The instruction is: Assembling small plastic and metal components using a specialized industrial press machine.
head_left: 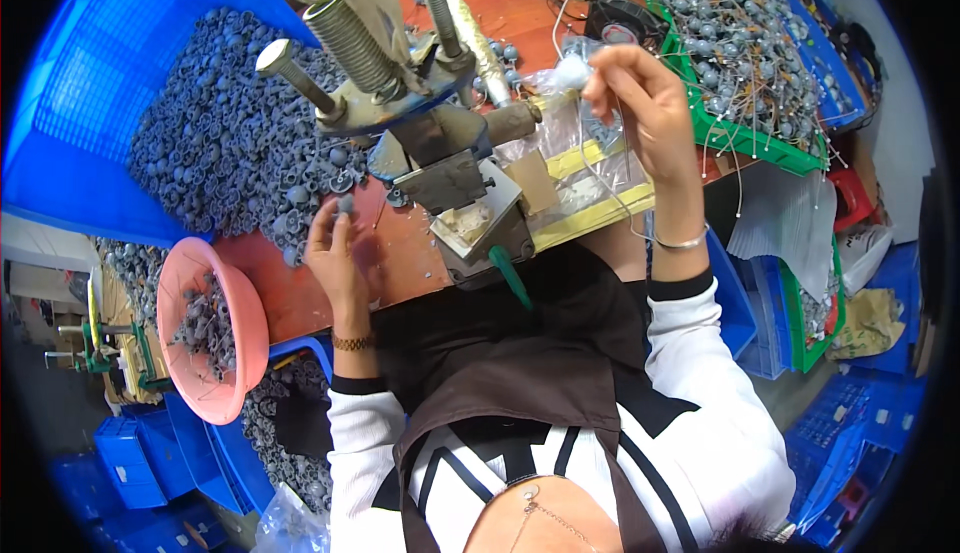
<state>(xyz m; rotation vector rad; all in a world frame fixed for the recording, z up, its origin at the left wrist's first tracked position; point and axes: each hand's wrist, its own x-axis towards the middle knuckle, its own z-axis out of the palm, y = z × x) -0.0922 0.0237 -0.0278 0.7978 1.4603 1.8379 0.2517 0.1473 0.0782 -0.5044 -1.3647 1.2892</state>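
Observation:
My left hand is at the table's edge beside a heap of small grey cup-shaped parts. Its thumb and fingers close on a small grey part. Farther right, my raised right hand pinches at a pale round piece, with a thin white wire trailing below. Between my hands stands a metal bench press with a large spring and upright bolts. Under its ram is a block with a pale insert, and a green handle sticks out toward me.
The grey parts spill from a big blue crate. A pink basin of dark wired parts stands at the left edge. Green-rimmed tray, full of wired balls, sits far right. Yellow-taped plastic sheeting covers the table right of the press.

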